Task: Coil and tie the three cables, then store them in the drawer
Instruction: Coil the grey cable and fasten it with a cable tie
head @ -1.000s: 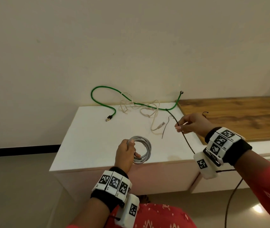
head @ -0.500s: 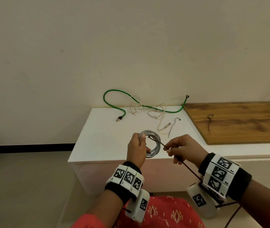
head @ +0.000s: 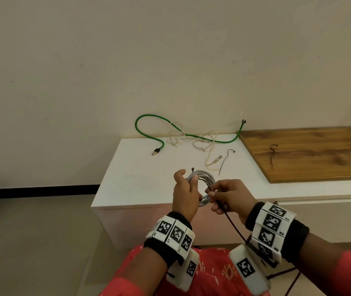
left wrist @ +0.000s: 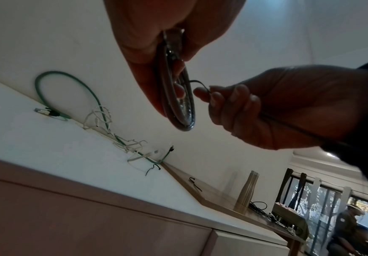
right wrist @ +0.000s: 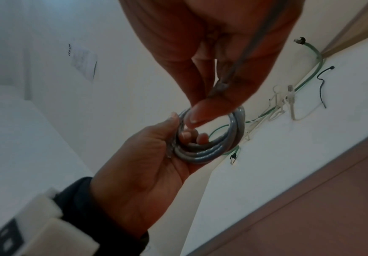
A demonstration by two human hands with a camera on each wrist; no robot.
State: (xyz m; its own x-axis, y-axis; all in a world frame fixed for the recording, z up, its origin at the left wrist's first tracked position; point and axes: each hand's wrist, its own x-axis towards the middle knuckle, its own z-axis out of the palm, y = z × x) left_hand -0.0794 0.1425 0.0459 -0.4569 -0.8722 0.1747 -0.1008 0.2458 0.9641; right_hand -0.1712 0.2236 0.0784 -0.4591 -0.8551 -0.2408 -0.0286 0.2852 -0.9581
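While we are gripping the coiled grey cable (head: 202,184) in our left hand (head: 185,195) above the white cabinet's (head: 140,178) front edge, our right hand (head: 230,195) is pinching a thin black tie (left wrist: 200,84) at the coil. Behind, green cable (head: 149,120) and white cable (head: 202,144) are lying loose and tangled; two spare ties (head: 225,159) are lying nearby, one on the wooden board (head: 319,154).

Wall (head: 170,60): plain cream, unmarked, filling the far side.
Skirting (head: 42,190): black strip along the wall's foot, far left.
Floor (head: 31,242): pale grey, glossy.
Cabinet (head: 138,178): low, white top, against the wall.
Wooden top (head: 319,154): brown board on the right, adjoining the white surface.
Windows (left wrist: 323,207): bright glazing with dark frames, far right.
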